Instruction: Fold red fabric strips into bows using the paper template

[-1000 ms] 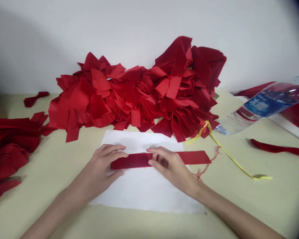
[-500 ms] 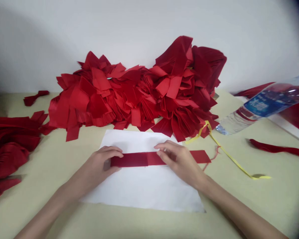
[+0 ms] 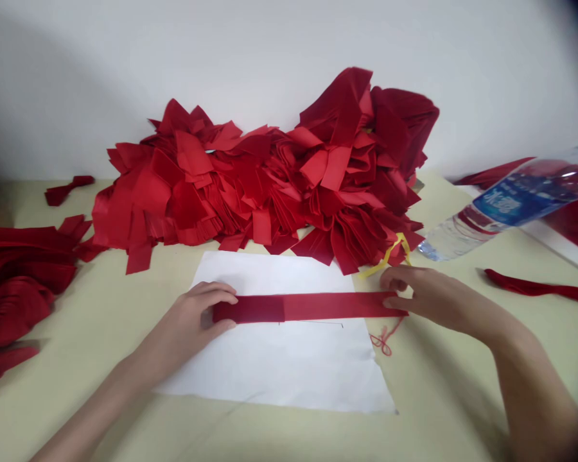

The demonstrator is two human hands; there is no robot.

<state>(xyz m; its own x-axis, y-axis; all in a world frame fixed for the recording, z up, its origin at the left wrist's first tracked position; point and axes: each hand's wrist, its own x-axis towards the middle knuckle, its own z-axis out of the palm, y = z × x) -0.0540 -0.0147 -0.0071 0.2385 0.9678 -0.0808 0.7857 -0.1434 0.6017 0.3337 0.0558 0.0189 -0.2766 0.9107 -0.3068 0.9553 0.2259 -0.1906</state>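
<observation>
Left of center in the frame, a person's left hand had its thumb and forefinger clamped across the left end of a red fabric strip, thumb at the lower edge and forefinger at the upper. Right of center, the right hand curled over the strip's other end, its thumb touching the fabric; whether those fingers were pinched together on it could not be told. Between the hands the strip ran straight across the middle of the frame, dark red in its left part and brighter red to the right, with a visible step where the two shades met.

Beneath it lay a white sheet of paper, with a thin dark line drawn just below the strip. Near the right hand, a tangle of red thread lay below the strip's end, and a yellow ribbon showed above the fingers.

Farther out, a large heap of red fabric pieces spread across the upper middle against a pale wall. At the left edge sat more dark red fabric. Toward the upper right, a clear bottle with a blue label slanted across the pale yellow bench.
</observation>
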